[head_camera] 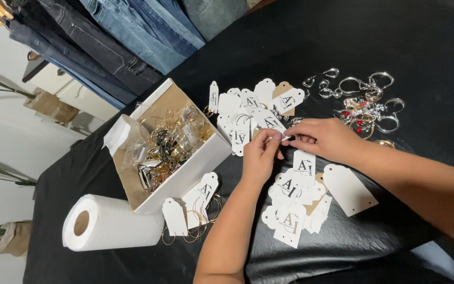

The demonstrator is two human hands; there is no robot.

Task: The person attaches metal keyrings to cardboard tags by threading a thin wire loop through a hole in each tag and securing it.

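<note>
Mid-batch, by the look: left hand (pixel 261 155) and right hand (pixel 324 138) pinch one small earring (pixel 286 138) between fingertips above the black table (pixel 395 37), carded tags (pixel 248 113) piled around, loose silver hoops (pixel 366 97) and a full white box (pixel 172 142) left

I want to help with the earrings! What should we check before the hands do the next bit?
1. Both hands, left hand and right hand, meet over the table: ok.
2. Small piece pinched firmly between them: cannot tell, too tiny.
3. White tags close below: ok.
4. Loose earrings within reach: ok.
5. Box of jewelry open: ok.
6. Paper towel roll out of the way: ok.
</note>
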